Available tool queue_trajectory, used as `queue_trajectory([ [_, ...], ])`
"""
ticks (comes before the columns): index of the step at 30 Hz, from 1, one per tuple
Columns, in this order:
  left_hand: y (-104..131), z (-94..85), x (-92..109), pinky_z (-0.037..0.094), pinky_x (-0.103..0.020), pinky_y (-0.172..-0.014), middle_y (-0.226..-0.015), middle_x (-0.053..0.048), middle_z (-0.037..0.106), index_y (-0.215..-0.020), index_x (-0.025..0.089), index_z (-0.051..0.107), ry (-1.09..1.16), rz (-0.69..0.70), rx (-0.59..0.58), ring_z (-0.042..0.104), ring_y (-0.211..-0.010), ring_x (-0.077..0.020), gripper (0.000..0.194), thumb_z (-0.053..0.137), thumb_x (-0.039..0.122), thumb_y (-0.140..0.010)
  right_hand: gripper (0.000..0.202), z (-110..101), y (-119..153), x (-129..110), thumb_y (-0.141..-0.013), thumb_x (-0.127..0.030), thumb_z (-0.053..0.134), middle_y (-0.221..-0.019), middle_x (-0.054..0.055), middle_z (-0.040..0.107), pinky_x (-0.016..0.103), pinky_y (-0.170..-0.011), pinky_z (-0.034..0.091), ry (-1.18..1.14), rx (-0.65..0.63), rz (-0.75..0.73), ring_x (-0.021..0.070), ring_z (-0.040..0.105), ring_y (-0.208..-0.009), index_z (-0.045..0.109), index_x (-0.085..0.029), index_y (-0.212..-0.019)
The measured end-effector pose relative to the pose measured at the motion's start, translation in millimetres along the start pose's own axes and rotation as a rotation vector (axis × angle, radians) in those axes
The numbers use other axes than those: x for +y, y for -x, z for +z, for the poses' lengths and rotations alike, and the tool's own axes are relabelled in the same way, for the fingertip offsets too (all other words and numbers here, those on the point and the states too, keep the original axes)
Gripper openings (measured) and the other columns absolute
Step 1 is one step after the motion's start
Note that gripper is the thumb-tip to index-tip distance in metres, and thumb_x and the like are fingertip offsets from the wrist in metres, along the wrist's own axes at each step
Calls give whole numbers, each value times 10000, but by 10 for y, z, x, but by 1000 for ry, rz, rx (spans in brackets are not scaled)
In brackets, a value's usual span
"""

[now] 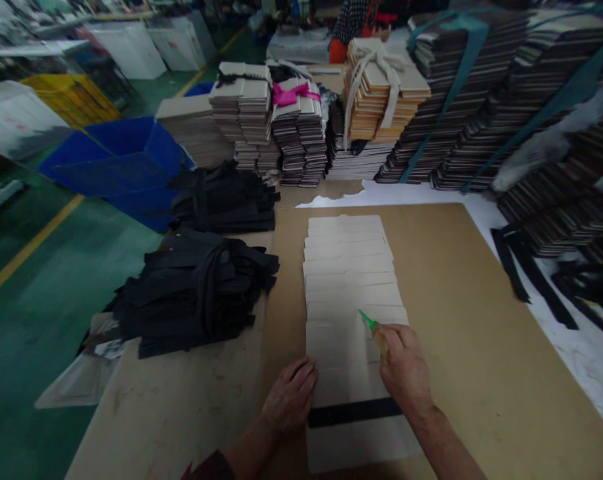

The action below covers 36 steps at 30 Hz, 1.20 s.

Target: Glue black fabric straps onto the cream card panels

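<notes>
Boards point(334, 337), likely light and fairly stiff, with smooth faces apt to slide over one another at a careless nudge; best taken by the long side edges, sparing corners probably easy to dent. Black strip point(354, 413), by contrast, presumably limp and soft, better lifted by both ends to avoid folding. Bottle point(380, 339) seemingly light, best held round the body with the green nozzle point(366, 319) left free. Boards pale greyish beige, plain-faced, rounded at the near corner, overlapping like shingles in a long row (a little uneven along the sides) on a brown sheet point(456, 280) over the bench point(191, 407). Strip dark and flat, lying crosswise towards the near end. Left hand point(291, 393) unclenched, fingers resting on the left edge of the boards; cannot tell how firmly. Right hand point(406, 367) wrapped round the bottle, nozzle pointing forward over the boards, tip contact unclear. Bundles of black strips point(196, 293) left of the row.
</notes>
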State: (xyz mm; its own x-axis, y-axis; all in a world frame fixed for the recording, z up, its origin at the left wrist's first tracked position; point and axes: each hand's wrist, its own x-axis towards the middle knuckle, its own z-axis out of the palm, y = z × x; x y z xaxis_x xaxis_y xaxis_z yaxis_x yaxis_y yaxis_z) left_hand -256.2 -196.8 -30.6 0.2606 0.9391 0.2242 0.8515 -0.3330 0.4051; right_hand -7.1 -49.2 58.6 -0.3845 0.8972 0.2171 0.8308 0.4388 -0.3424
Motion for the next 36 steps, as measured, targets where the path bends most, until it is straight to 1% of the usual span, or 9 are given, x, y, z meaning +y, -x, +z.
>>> queue_trajectory([
  [6, -9, -25, 23, 516, -414, -982, -1281, -104, 636, -1229, 135, 608, 3, -10, 2, 527, -1223, -261, 386, 470, 150, -869, 461, 104, -41, -97, -717, 16, 472, -1064, 104, 584, 428, -842, 506, -44, -9, -1, 275, 512, -1013, 574, -221, -1100],
  [10, -4, -31, 27, 514, -418, -982, -1286, -102, 635, -1232, 133, 603, 12, -6, -9, 524, -1224, -271, 388, 475, 155, -866, 470, 116, -93, -159, -758, 19, 452, -1091, 102, 583, 407, -827, 518, -108, -61, -66, 265, 507, -1020, 560, -223, -1147],
  [14, 19, -5, 29, 511, -426, -989, -1299, -105, 627, -1263, 135, 583, 25, -19, -28, 514, -1240, -274, 419, 476, 145, -858, 456, 122, -133, -185, -747, 24, 447, -1082, 100, 579, 406, -818, 525, -117, -61, -64, 265, 502, -1015, 570, -218, -1113],
  [20, 24, -20, 56, 505, -433, -1012, -1328, -95, 609, -1290, 156, 562, 53, -46, -45, 502, -1261, -274, 411, 501, 184, -885, 451, 265, -181, -368, -751, 9, 463, -1083, 97, 578, 390, -837, 527, -197, -71, -138, 256, 506, -1018, 575, -205, -1132],
  [23, 2, -59, 75, 507, -427, -1015, -1317, -98, 612, -1282, 153, 561, 71, -60, -27, 513, -1250, -269, 381, 512, 199, -907, 444, 302, -193, -438, -771, 4, 450, -1089, 96, 575, 394, -855, 521, -199, -76, -145, 256, 506, -1033, 573, -207, -1141],
  [27, -9, -84, 93, 500, -428, -1035, -1291, -140, 609, -1263, 112, 556, 115, -78, 19, 530, -1234, -257, 353, 482, 158, -921, 420, 333, -186, -526, -783, -15, 457, -1094, 100, 567, 394, -857, 518, -182, -100, -148, 256, 500, -1034, 571, -194, -1145],
  [30, -19, -111, 102, 509, -432, -1025, -1270, -149, 613, -1251, 115, 555, 167, -104, 59, 541, -1227, -256, 332, 454, 155, -938, 429, 358, -187, -602, -777, -10, 459, -1101, 91, 574, 388, -867, 512, -177, -125, -155, 251, 502, -1036, 571, -205, -1143],
  [33, -77, -184, 84, 540, -383, -980, -1187, -121, 649, -1187, 148, 586, 239, -137, 80, 595, -1136, -216, 276, 444, 167, -951, 486, 355, -201, -627, -735, 22, 441, -1121, 90, 573, 385, -879, 509, -170, -130, -123, 251, 496, -1068, 568, -213, -1141],
  [36, -208, -271, -17, 572, -310, -885, -1058, -82, 679, -1089, 176, 621, 299, -179, 98, 639, -975, -172, 224, 442, 175, -955, 474, 333, -225, -643, -743, 17, 447, -1103, 93, 569, 393, -877, 512, -169, -121, -101, 255, 495, -1060, 564, -209, -1143],
])
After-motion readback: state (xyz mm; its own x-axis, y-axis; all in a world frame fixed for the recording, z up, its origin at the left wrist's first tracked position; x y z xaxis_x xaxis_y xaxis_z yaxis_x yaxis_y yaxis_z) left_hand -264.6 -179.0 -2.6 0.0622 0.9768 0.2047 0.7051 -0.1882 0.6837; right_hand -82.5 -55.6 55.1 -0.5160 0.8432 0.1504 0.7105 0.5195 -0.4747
